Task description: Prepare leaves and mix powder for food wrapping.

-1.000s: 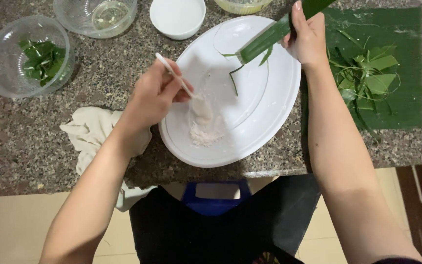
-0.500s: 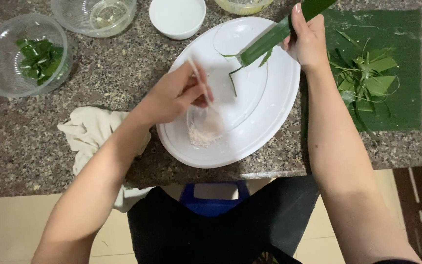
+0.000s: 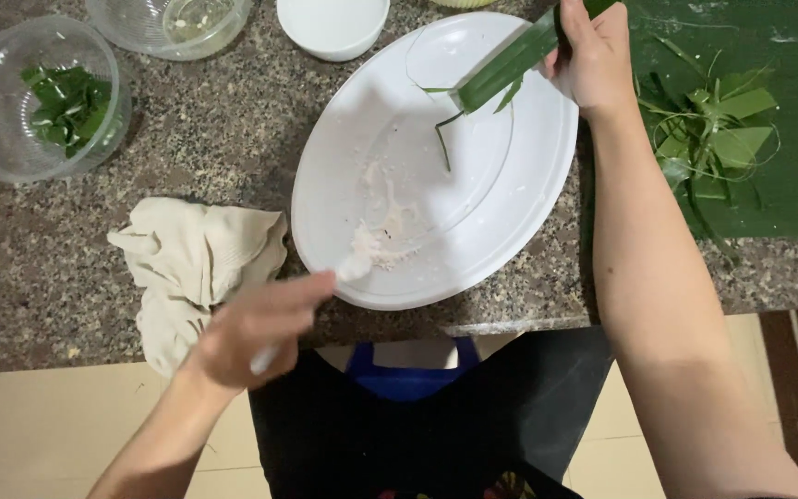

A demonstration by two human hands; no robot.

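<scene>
A kitchen: speckled granite counter (image 3: 196,157), bowls (image 3: 11,120), dishcloth (image 3: 200,263).

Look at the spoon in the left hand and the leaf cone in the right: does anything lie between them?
Nothing visible does. Between the spoon in the left hand and the leaf cone in the right hand there is only the white plate below, smeared with paste.

Single view: head camera, looking steeply down from above, close over table (image 3: 233,148) edge; plate (image 3: 510,231) centred, both forearms entering from the bottom of frame.
</scene>
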